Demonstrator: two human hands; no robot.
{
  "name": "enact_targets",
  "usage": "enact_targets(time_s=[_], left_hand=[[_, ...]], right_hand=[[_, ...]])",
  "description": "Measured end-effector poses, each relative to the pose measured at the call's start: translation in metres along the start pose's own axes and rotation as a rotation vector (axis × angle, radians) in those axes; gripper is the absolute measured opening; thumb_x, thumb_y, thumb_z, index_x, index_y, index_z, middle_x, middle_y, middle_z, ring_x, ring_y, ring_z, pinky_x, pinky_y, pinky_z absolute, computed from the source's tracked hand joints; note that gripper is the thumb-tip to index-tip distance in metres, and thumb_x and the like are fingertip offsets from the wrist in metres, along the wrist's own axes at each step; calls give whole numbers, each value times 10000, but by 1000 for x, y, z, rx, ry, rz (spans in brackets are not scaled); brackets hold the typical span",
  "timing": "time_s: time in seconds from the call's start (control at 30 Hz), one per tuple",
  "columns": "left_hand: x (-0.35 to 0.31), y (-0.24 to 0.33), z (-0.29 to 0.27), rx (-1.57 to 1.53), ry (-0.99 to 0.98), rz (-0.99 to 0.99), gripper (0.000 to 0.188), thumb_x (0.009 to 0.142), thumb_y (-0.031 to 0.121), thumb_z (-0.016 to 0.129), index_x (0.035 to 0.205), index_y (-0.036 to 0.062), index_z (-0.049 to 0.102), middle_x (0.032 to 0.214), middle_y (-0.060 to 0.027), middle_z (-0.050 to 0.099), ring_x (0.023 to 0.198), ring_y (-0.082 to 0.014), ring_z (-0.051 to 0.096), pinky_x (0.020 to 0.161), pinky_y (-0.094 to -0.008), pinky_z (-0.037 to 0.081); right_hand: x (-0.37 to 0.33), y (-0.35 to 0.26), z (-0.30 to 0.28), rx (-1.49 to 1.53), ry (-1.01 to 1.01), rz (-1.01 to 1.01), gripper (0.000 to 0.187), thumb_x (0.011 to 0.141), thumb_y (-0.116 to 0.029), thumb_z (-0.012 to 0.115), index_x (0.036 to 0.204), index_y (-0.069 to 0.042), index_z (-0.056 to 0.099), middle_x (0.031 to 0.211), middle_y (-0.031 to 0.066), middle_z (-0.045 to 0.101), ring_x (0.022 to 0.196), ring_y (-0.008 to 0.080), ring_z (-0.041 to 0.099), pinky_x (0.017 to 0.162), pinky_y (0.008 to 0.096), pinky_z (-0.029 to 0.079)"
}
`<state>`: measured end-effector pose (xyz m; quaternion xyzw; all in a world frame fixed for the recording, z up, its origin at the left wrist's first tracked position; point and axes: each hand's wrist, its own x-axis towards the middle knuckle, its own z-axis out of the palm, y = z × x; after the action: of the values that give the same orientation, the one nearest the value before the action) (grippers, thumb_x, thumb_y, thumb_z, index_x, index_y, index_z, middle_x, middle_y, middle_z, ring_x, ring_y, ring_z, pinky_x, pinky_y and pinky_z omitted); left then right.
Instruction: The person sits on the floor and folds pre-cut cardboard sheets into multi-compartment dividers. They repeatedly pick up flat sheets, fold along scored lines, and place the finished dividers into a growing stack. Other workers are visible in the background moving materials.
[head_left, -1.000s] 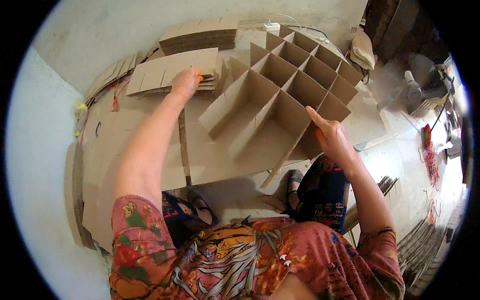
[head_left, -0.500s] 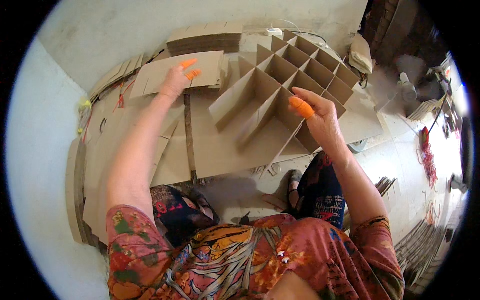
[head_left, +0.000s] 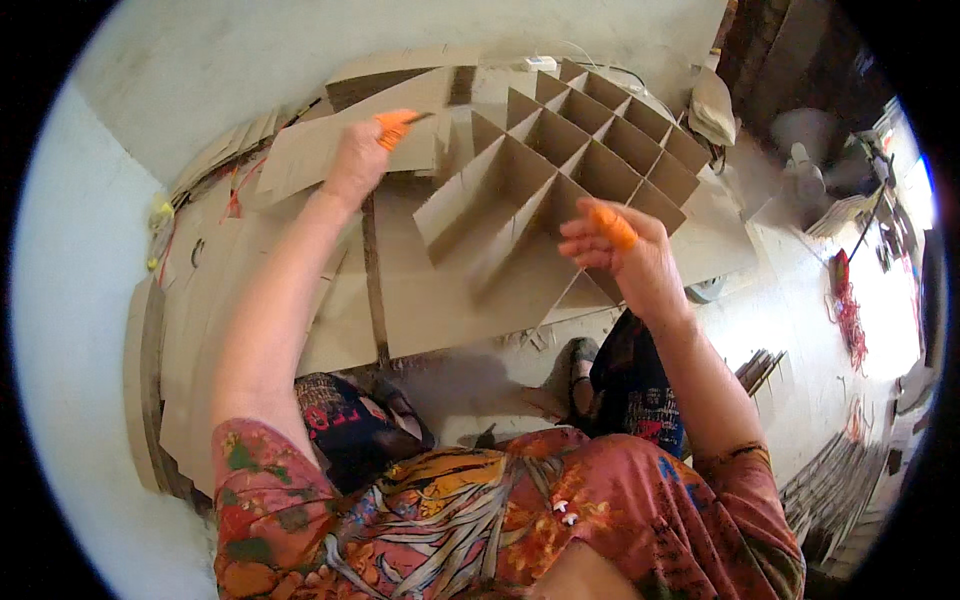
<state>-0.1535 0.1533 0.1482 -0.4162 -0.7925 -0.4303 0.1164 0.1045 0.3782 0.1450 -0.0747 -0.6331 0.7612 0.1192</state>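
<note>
My left hand (head_left: 362, 160), with orange covers on its thumb and finger, is closed on a slotted cardboard strip (head_left: 410, 97). The strip is raised off a pile of similar cardboard strips (head_left: 300, 158) on the low table. To the right stands a divider grid (head_left: 600, 165) of upright cardboard strips slotted across each other, forming several square cells. At its near side hovers my right hand (head_left: 635, 250), an orange cover on one finger, its fingers loosely bent and apart. Nothing shows in that hand.
Cardboard sheets cover the low table (head_left: 440, 310). Another strip stack (head_left: 350, 90) stands against the wall behind. At right are a blurred fan (head_left: 803, 170), red strings (head_left: 848, 310) and bundled strips (head_left: 835, 490) on the floor. A white power strip (head_left: 540, 64) lies behind the grid.
My left hand has closed on a cardboard strip and lifted it off the pile. My right hand has come off the grid's near panel, its fingers now pointing left.
</note>
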Motion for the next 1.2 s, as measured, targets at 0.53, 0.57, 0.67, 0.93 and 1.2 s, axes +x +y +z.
enact_targets(time_s=[0.53, 0.57, 0.67, 0.93, 1.2], left_hand=[[18, 0, 20, -399, 44, -288, 543, 850, 171, 644, 1320, 10, 426, 1128, -102, 559, 880, -146, 580, 760, -267, 506], [17, -4, 23, -403, -6, -349, 522, 864, 166, 628, 1321, 15, 427, 1111, -96, 569, 892, -145, 583, 750, -262, 504], [12, -3, 35, -511, 106, -290, 417, 848, 164, 645, 1204, -17, 527, 989, -73, 606, 818, -127, 580, 744, -249, 496], [-23, -48, 53, -411, -10, -365, 307, 861, 154, 626, 1106, -27, 588, 903, -44, 627, 779, -111, 572, 693, -253, 474], [-77, 11, 52, -166, 324, -124, 323, 859, 171, 629, 1136, 15, 570, 974, -55, 605, 821, -134, 563, 691, -278, 459]], right_hand=[[-71, 8, -11, -422, 302, -386, 175, 840, -47, 628, 1010, -7, 640, 890, 10, 659, 828, 91, 568, 724, 239, 454], [-72, 15, -11, -449, 288, -363, 166, 838, -41, 631, 1000, -7, 643, 873, 6, 660, 816, 84, 565, 714, 235, 451], [-71, 34, -14, -383, 323, -411, 143, 838, -25, 627, 978, -4, 650, 840, -10, 653, 783, 67, 542, 686, 228, 441], [-73, 97, -41, -490, 250, -196, 198, 817, 9, 641, 1015, 17, 622, 873, 19, 637, 774, 83, 517, 637, 244, 433], [-63, 10, -42, -897, 136, -338, 634, 783, -114, 685, 1337, -28, 390, 1063, 179, 629, 940, 221, 616, 792, 316, 487]])
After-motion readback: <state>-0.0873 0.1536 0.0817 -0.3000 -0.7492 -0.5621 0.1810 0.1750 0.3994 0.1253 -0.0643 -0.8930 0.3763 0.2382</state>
